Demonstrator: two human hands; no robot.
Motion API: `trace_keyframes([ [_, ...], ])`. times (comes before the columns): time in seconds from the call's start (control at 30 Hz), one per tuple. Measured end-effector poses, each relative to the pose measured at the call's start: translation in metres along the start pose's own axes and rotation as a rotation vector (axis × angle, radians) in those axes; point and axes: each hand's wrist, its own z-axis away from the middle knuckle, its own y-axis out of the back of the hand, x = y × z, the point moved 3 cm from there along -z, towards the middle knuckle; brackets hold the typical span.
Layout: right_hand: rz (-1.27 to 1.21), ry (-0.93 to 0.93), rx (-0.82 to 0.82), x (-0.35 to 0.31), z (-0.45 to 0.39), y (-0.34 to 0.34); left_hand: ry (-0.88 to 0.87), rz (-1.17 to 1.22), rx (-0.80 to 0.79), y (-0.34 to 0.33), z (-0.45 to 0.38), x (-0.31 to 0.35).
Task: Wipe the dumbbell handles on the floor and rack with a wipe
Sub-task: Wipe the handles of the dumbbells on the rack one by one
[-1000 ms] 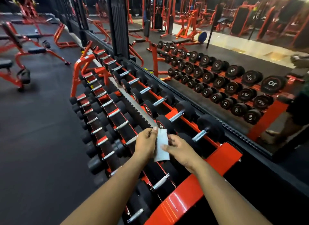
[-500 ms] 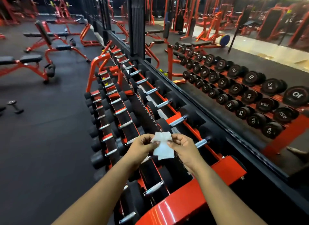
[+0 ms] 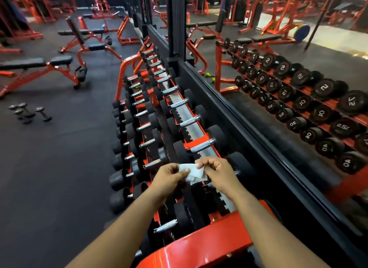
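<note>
While both hands' fingers (image 3: 184, 170) pinch the wipe (image 3: 194, 173) above the rack (image 3: 209, 245), loose dumbbells (image 3: 29, 113) lie leftward.

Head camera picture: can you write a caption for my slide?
Both hands pinch a crumpled white wipe above the red dumbbell rack.

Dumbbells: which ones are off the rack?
The small cluster of dumbbells on the black floor at far left, chrome-ended. All the others sit in rows on the red rack below the hands.
</note>
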Motion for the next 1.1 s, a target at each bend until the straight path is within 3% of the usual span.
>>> trace_keyframes([
  [0.17, -0.070, -0.120, -0.044, 0.007, -0.019, -0.003, -0.084, -0.130, 0.000, 0.009, -0.025, 0.003],
  [0.33, 0.362, -0.080, -0.221, 0.000, -0.040, -0.022, -0.224, -0.350, -0.022, 0.016, -0.059, 0.005],
  [0.57, 0.560, -0.112, -0.146, 0.005, -0.076, -0.024, -0.224, -0.539, 0.061, 0.035, -0.099, -0.014],
  [0.73, 0.750, 0.000, -0.077, 0.018, -0.125, -0.018, -0.241, -0.822, 0.073, 0.038, -0.134, -0.016],
  [0.87, 0.818, 0.087, -0.113, 0.046, -0.168, -0.027, -0.217, -1.024, 0.054, 0.027, -0.159, -0.017],
  [0.93, 0.944, 0.173, -0.159, 0.066, -0.193, -0.036, -0.193, -1.142, 0.032, 0.021, -0.178, -0.024],
  [1.1, 1.275, 0.171, -0.473, 0.119, -0.192, -0.053, -0.137, -1.335, -0.046, 0.011, -0.204, -0.044],
])
